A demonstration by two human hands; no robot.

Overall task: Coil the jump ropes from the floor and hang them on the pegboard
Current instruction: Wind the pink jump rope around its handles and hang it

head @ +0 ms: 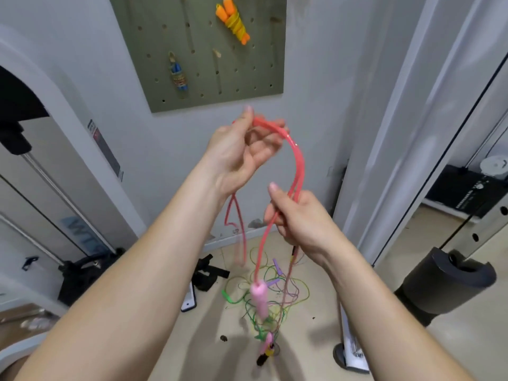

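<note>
Both hands' grip holding pink rope (298, 160) (blurred), green pegboard (247, 86), beige floor (316, 339)

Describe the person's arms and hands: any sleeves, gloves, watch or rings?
Both forearms are bare as far as the frame shows, with no sleeves in view. The left hand and right hand wear no gloves. No watch, bracelet or ring shows; nails look short and unpainted.

- A pale grey wall (316, 86) is seen straight ahead.
- The floor (384, 312) is laid in beige tile, scattered with small dark specks.
- A white door frame (412, 111) is set at the right.
- A black padded roller (445, 281) is seen at the right.
- Black straps (209, 273) are left on the floor by the wall.
</note>
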